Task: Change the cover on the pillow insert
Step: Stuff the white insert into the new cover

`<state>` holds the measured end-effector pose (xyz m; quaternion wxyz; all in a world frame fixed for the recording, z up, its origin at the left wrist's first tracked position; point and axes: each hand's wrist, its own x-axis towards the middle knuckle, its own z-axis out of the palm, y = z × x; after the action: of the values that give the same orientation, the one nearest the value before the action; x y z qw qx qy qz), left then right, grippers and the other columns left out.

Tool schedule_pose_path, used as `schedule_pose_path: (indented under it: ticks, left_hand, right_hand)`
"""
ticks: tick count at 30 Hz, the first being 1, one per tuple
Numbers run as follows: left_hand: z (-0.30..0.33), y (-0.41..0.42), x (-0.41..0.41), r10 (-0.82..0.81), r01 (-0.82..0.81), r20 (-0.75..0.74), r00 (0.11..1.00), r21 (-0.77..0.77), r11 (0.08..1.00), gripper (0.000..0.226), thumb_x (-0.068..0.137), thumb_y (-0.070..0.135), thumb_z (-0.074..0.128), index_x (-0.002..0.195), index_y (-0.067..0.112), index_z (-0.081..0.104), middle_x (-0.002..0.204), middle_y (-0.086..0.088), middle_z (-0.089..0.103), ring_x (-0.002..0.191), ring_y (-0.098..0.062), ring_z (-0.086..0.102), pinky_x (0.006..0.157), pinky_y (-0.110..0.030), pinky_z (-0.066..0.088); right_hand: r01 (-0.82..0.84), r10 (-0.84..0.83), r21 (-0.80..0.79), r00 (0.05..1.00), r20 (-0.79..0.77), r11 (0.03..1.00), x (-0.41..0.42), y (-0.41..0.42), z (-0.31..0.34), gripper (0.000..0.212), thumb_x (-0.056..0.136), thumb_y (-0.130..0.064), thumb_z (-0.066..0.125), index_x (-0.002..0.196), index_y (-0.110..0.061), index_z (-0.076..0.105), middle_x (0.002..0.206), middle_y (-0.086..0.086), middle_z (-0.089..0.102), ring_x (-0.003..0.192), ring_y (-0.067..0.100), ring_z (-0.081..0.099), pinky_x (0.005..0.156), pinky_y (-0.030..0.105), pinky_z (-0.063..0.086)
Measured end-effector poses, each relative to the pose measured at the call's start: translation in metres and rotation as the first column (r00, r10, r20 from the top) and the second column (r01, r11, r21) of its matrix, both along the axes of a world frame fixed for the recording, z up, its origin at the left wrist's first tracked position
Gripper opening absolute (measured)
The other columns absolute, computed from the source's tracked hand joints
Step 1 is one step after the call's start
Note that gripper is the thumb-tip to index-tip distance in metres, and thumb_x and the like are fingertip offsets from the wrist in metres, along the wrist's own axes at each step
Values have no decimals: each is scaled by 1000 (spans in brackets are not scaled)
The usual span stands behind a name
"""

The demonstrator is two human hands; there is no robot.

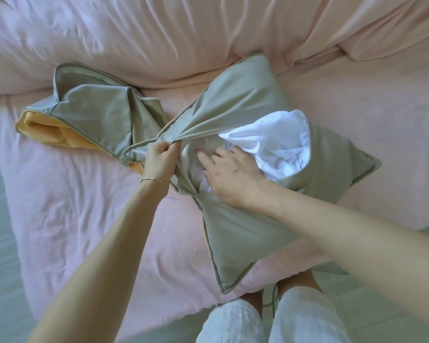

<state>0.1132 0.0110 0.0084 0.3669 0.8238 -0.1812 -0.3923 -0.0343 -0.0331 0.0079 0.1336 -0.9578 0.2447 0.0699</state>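
Note:
A sage-green pillow cover (245, 233) lies on the bed with the white pillow insert (270, 142) bulging out of its opening. My left hand (160, 160) pinches the edge of the cover's flap and pulls it to the left. My right hand (229, 174) lies with straight fingers on the insert and the cover's inner fabric, just inside the opening. A second green cover with a yellow inner side (89, 112) lies crumpled to the left.
The pink bed sheet (79, 219) is wrinkled, with a pink duvet (159, 33) bunched along the back. The bed's front edge is near my legs in white trousers (270, 323). Pale floor shows at the left and lower right.

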Motion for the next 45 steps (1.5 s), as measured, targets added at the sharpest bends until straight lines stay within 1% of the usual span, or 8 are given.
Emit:
schedule_pose_path:
  ticks: [4, 8, 19, 23, 27, 32, 38, 45]
  left_hand:
    - [4, 3, -6, 98, -134, -336, 937, -86, 987, 38, 93, 8, 47, 56, 11, 42, 46, 3, 47, 47, -11, 45, 52, -24, 38]
    - [10, 2, -1, 144, -237, -479, 866, -140, 961, 18, 91, 4, 44, 74, 5, 51, 75, -10, 54, 70, -18, 54, 69, -27, 46]
    - [8, 26, 23, 169, -189, -235, 957, -63, 980, 26, 82, 14, 66, 62, 12, 49, 64, -5, 48, 59, -16, 48, 60, -28, 41]
    - [0, 25, 16, 112, -107, 88, 990, -65, 992, 20, 84, 18, 64, 67, 11, 57, 60, 1, 51, 57, -11, 46, 58, -21, 38]
    - [-2, 27, -7, -76, 88, 411, 908, -9, 996, 17, 87, 22, 60, 91, 5, 60, 69, -1, 55, 73, -22, 52, 62, -25, 30]
    - [0, 29, -8, -105, 79, 426, 899, 79, 994, 21, 87, 26, 60, 94, 6, 60, 80, -6, 60, 90, -30, 56, 65, -26, 31]
    - [2, 34, -15, -83, 36, 549, 832, 95, 995, 18, 89, 17, 54, 90, -1, 58, 96, -19, 57, 92, -33, 50, 67, -24, 24]
    - [-1, 33, -8, 129, -121, 88, 988, -87, 989, 21, 87, 17, 61, 70, 17, 48, 63, 6, 43, 60, -11, 41, 65, -25, 34]
  right_hand:
    - [36, -37, -50, 999, -23, 998, -1, -8, -3, 49, 100, -39, 22, 144, -15, 21, 122, 2, 58, 121, 22, 40, 95, 36, 28]
    - [97, -94, 28, 992, -88, 995, 24, -12, 2, 47, 93, -53, 35, 125, -20, 40, 122, 5, 55, 115, 25, 49, 92, 37, 28]
    - [39, -34, 41, 991, -126, 998, 41, 2, 2, 24, 87, -14, 50, 108, -21, 60, 115, 1, 57, 115, 23, 42, 94, 34, 29]
    - [103, -96, -104, 993, 69, 989, 32, 9, 5, 29, 35, -21, 86, 52, -20, 62, 60, -2, 57, 63, 20, 58, 57, 23, 42]
    - [184, -167, -103, 975, 149, 978, 17, 12, -9, 24, 53, -16, 82, 51, -16, 58, 56, 1, 55, 59, 25, 56, 54, 27, 43]
    - [187, -161, -87, 956, 244, 979, 12, 15, -15, 22, 77, -21, 47, 58, -15, 56, 61, 2, 55, 63, 25, 55, 56, 30, 42]
    - [158, -134, -47, 937, 323, 986, -2, 15, -14, 28, 82, -25, 40, 64, -10, 57, 72, 6, 58, 67, 27, 56, 58, 32, 45]
    - [172, -237, 184, 872, 428, 968, -21, 11, -6, 30, 85, -22, 39, 65, -6, 56, 76, 8, 58, 74, 28, 52, 62, 36, 46]
